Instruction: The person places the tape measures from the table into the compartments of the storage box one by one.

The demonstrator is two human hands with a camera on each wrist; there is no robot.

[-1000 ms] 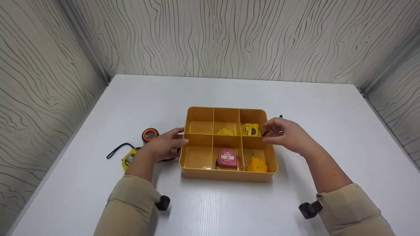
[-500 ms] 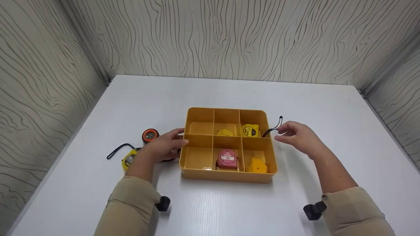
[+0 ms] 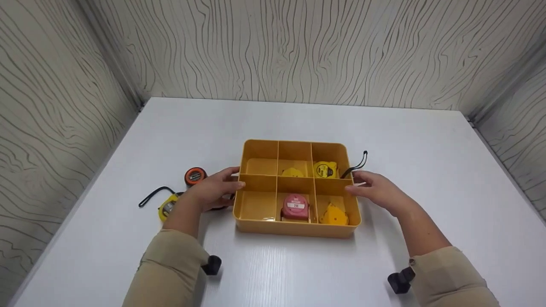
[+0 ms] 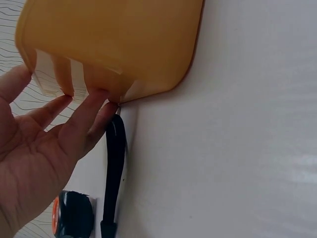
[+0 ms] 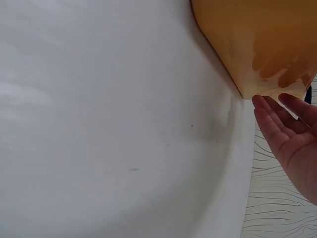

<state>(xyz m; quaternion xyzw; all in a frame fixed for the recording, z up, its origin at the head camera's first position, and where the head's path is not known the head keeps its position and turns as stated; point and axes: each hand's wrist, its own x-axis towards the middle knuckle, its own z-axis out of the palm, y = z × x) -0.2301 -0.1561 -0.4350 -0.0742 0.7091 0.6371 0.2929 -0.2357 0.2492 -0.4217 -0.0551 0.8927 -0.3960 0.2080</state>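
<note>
While the box (image 3: 294,230) sits on the tabletop (image 3: 273,273), the left hand (image 3: 214,189) and right hand (image 3: 380,192) lie at opposite sides, fingers extended, neither clenched around it; even pressure should steady it, leaving the right-hand black strap (image 3: 348,172) unpinched.

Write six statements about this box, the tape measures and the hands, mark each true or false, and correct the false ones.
1. The box has six compartments. True.
2. The pink tape measure lies in the front left compartment. False: it lies in the front middle one.
3. The left hand touches the left side of the box. True.
4. The orange-and-black tape measure is inside the box. False: it lies on the table, left of the box.
5. A black strap reaches out past the right rim of the box. True.
6. The right hand holds the pink tape measure. False: it is at the right side of the box.
</note>
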